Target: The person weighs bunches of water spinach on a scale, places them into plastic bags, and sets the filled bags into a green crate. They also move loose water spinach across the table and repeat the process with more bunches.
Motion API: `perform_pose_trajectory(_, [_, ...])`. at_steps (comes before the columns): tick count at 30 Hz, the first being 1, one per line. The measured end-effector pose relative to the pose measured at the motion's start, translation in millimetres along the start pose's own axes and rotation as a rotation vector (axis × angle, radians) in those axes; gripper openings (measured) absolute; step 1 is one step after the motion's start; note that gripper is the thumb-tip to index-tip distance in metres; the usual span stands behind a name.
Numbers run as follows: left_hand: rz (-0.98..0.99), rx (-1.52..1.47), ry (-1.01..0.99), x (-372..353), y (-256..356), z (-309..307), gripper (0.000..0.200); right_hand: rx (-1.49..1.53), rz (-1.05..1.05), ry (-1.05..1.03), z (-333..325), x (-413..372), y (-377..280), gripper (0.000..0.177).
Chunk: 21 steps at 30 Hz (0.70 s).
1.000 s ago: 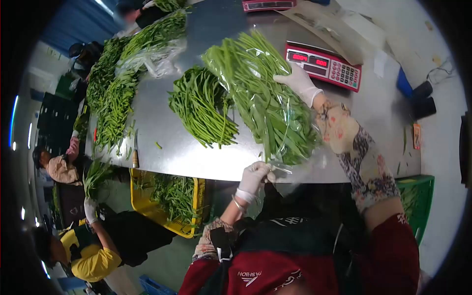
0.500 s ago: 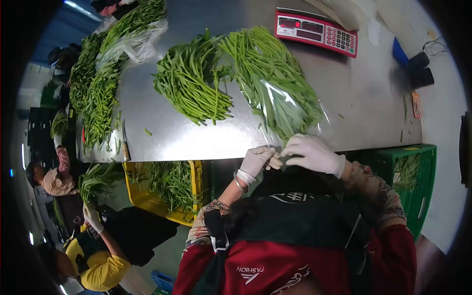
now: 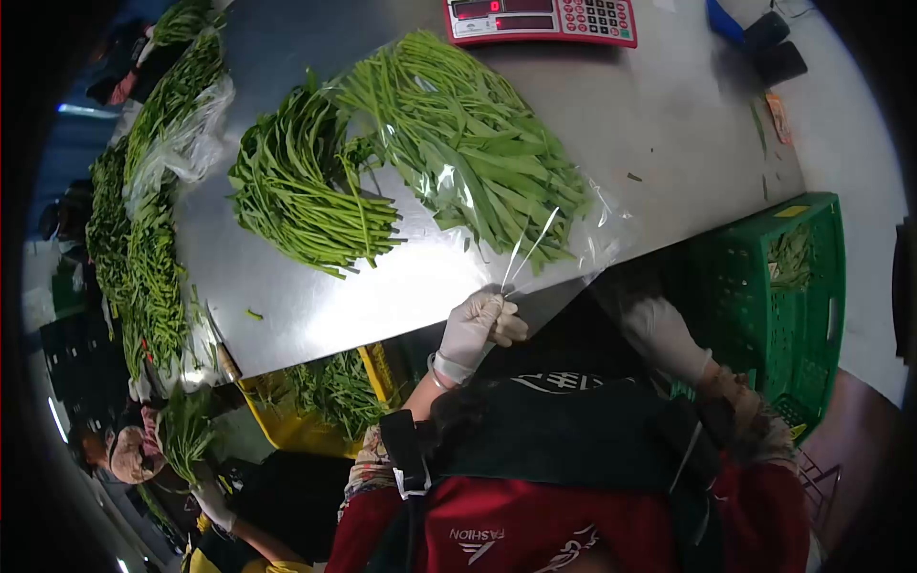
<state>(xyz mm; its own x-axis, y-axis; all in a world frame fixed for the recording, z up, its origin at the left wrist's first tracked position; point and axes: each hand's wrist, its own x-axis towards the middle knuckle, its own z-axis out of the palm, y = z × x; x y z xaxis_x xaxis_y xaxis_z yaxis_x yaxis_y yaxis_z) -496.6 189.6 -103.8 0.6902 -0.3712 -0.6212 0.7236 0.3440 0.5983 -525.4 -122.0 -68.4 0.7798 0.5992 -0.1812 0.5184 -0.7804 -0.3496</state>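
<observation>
My left hand (image 3: 482,325), in a white glove, is closed in a pinch at the table's front edge. It grips the near edge of a clear plastic bag (image 3: 602,229), and two white streaks run from the fingers up along the film. Inside the bag lies a large bunch of leafy green stems (image 3: 468,134), leaves toward me and stem ends pointing away. My right hand (image 3: 661,336), also gloved, is low in front of the apron, right of the bag's mouth; its fingers are in shadow and blurred. A second, unbagged bunch of greens (image 3: 306,191) lies to the left.
A red digital scale (image 3: 540,21) stands at the table's far side. A long pile of greens (image 3: 143,248) and a knife (image 3: 227,358) lie at left. A yellow crate (image 3: 382,374) and a green crate (image 3: 831,286) flank me. Another person's gloved hand (image 3: 212,501) is lower left.
My hands have parted: the right moved down and right, while the left stays pinched near the bag's mouth. The view has shifted, so table items appear further left.
</observation>
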Motion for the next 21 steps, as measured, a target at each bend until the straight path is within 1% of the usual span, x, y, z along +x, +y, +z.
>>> perform_pose_trajectory(1, [0.05,0.105,-0.017,-3.5,-1.5,-7.5,0.028,-0.076,0.16,-0.262,69.7,-77.0,31.5,0.02])
perform_pose_trajectory(3, [0.175,0.309,-0.042,-6.5,-6.3,-26.4,0.029,0.233,0.359,-0.084,15.8,-80.4,20.1,0.024])
perform_pose_trajectory(4, [0.363,0.712,0.244,-16.4,-2.6,-19.7,0.026,-0.006,0.395,-0.271,-9.3,-52.3,18.8,0.028])
perform_pose_trajectory(5, [0.689,1.065,0.465,-20.0,-5.5,-19.3,0.022,-0.235,0.434,-0.459,-22.1,-30.4,20.3,0.033])
perform_pose_trajectory(6, [0.925,1.227,0.486,-13.5,-2.6,-17.2,0.019,-0.154,0.253,0.174,-21.4,-8.8,36.9,0.039])
perform_pose_trajectory(7, [1.171,1.384,0.511,-5.1,2.9,-13.7,0.019,-0.129,0.158,0.376,-45.8,26.0,37.7,0.037])
perform_pose_trajectory(8, [1.251,1.548,0.468,-4.1,6.7,-9.8,0.026,-0.146,-0.002,0.484,-57.9,51.0,44.0,0.037])
perform_pose_trajectory(9, [1.325,1.715,0.425,-4.5,10.7,-6.3,0.034,-0.164,-0.17,0.454,-62.9,71.5,54.6,0.033])
perform_pose_trajectory(10, [1.233,1.812,0.182,-5.5,16.4,-5.4,0.037,-0.184,-0.337,0.422,-64.1,90.6,65.6,0.03])
perform_pose_trajectory(11, [1.284,1.741,0.075,2.0,18.2,-2.7,0.034,-0.205,-0.504,0.388,-62.3,102.7,72.4,0.027])
perform_pose_trajectory(13, [1.224,1.368,0.069,10.5,12.2,-12.4,0.019,0.004,-0.363,0.361,-50.2,112.0,80.3,0.015])
perform_pose_trajectory(14, [0.961,0.816,0.297,11.3,5.5,-9.8,0.014,0.109,-0.293,0.343,-46.5,117.2,82.3,0.011])
perform_pose_trajectory(15, [0.675,0.261,0.476,12.2,7.9,-1.6,0.013,0.24,-0.103,0.382,-47.0,129.5,73.6,0.009])
perform_pose_trajectory(16, [0.592,0.295,0.569,14.0,20.5,-1.5,0.019,0.376,0.091,0.413,-43.7,145.2,58.3,0.009])
perform_pose_trajectory(17, [0.478,0.32,0.678,23.0,22.3,-5.9,0.016,0.515,0.293,0.434,-39.3,157.3,50.2,0.011])
perform_pose_trajectory(18, [0.422,0.228,0.662,29.3,21.7,-8.0,0.016,0.485,0.358,0.423,-22.5,168.2,54.3,0.016])
perform_pose_trajectory(19, [0.366,0.137,0.639,34.5,21.5,-9.6,0.016,0.529,0.378,0.411,-14.0,172.5,55.3,0.016])
perform_pose_trajectory(21, [0.368,0.139,0.67,36.4,26.2,-15.0,0.014,0.606,0.427,0.395,-3.3,174.0,58.3,0.019])
